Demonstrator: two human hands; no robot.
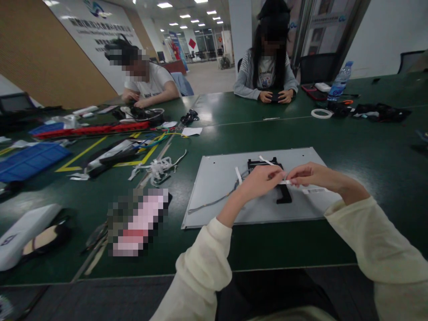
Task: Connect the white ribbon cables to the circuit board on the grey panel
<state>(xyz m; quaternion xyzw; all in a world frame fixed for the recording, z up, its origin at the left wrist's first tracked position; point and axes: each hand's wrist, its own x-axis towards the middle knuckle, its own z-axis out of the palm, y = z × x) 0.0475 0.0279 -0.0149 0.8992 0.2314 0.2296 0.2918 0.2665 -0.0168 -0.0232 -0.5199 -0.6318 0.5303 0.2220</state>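
My left hand (pixel 260 181) and my right hand (pixel 313 174) are close together over a light grey flat panel (pixel 214 176). Both are pinched on a short white strip (pixel 285 182) stretched between their fingertips. Under the hands a black bracket-like part (pixel 284 195) lies on the panel, partly hidden by my left hand. A grey cable (pixel 214 202) runs from beside it to the panel's left side. One white strip (pixel 238 175) stands near the cable, and another pale strip (pixel 265 159) crosses the black part's far edge.
Tangled white strips (pixel 158 170), a blurred-out pink object (pixel 147 220) and a blue basket (pixel 35 158) lie left. A white ring (pixel 321 113) and water bottle (pixel 340 82) are at the far right. Two people sit across the green table (pixel 220 247), their hands on dark objects.
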